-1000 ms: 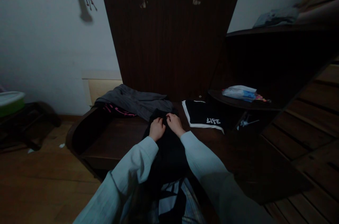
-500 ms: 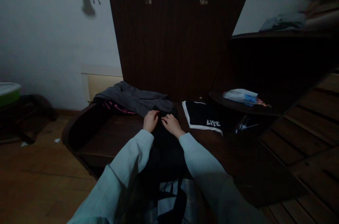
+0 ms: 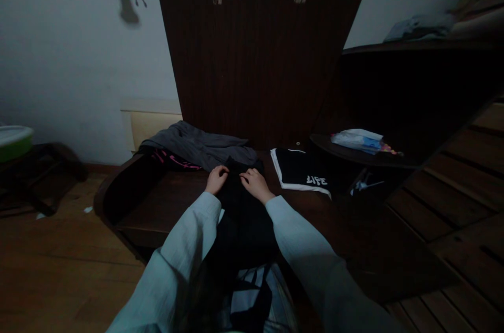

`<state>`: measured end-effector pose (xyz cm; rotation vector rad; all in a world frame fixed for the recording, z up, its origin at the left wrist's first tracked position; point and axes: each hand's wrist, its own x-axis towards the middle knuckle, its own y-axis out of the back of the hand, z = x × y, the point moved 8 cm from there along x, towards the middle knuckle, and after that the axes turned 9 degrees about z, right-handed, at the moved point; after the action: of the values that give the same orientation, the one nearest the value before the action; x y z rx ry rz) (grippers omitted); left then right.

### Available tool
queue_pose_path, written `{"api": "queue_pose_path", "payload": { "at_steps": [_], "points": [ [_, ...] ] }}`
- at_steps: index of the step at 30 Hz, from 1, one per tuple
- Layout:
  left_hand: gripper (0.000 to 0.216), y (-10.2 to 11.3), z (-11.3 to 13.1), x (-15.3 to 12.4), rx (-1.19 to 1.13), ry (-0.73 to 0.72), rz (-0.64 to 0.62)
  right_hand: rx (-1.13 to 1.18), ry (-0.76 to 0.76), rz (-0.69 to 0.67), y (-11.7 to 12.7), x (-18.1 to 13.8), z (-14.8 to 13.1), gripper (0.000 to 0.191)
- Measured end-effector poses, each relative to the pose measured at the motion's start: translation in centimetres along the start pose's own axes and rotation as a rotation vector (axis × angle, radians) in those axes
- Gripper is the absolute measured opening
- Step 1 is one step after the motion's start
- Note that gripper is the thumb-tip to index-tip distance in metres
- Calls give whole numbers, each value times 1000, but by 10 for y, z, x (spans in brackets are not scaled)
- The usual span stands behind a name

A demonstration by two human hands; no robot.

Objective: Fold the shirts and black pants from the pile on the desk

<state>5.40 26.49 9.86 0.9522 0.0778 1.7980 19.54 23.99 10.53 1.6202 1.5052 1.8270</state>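
A dark piece of clothing (image 3: pixel 246 230) lies lengthwise on the wooden bench in front of me, its far end bunched near the back panel. At its left edge, my left hand (image 3: pixel 216 179) has its fingers curled together on the black cloth. My right hand (image 3: pixel 254 185) is bent over the right side of the same garment, thumb and fingers closed on the fabric. Just right of it rests a folded black shirt (image 3: pixel 299 167) with white edges and white lettering. Beyond my left hand a grey garment (image 3: pixel 197 144) is heaped over the bench's back corner.
The dark wooden bench (image 3: pixel 153 212) has a curved left arm. To the right, a low shelf (image 3: pixel 338 150) holds a plastic packet (image 3: pixel 358 139). A green tub (image 3: pixel 16 143) sits on a stool at far left. A tall dark panel (image 3: pixel 260 60) stands behind.
My left hand has shifted a little left, widening the gap between the hands. My right hand stays in nearly the same place on the garment. The view has tilted slightly.
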Motion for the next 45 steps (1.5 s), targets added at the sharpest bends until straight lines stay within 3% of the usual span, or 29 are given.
{"api": "queue_pose_path", "payload": {
  "at_steps": [6,14,22,24,29,31,33,37,41,45],
  "points": [
    [36,-10,2,-2,-2,-8,-118,9,-3,4,1,0,0,28],
    [50,-13,-3,-3,4,24,-117,-1,1,-6,1,0,0,29],
    [64,-13,12,-6,-52,-93,-136,15,-15,-6,2,-1,1,28],
    [64,-9,18,-6,-50,-127,-105,19,-14,-5,3,-1,1,29],
    [56,16,36,-8,55,-182,114,27,-18,-12,3,-1,1,27],
    [50,12,49,-13,78,-260,44,28,-21,-12,3,0,1,27],
    [46,-1,59,-20,98,-339,-108,23,-35,-8,3,0,1,26],
    [38,-29,59,-30,171,-393,-356,49,-183,68,11,-1,14,28],
    [36,-38,48,-28,192,-349,-386,56,-368,169,21,-6,31,26],
    [36,-39,44,-26,181,-345,-387,61,-370,188,21,-6,34,22]
  ]
}}
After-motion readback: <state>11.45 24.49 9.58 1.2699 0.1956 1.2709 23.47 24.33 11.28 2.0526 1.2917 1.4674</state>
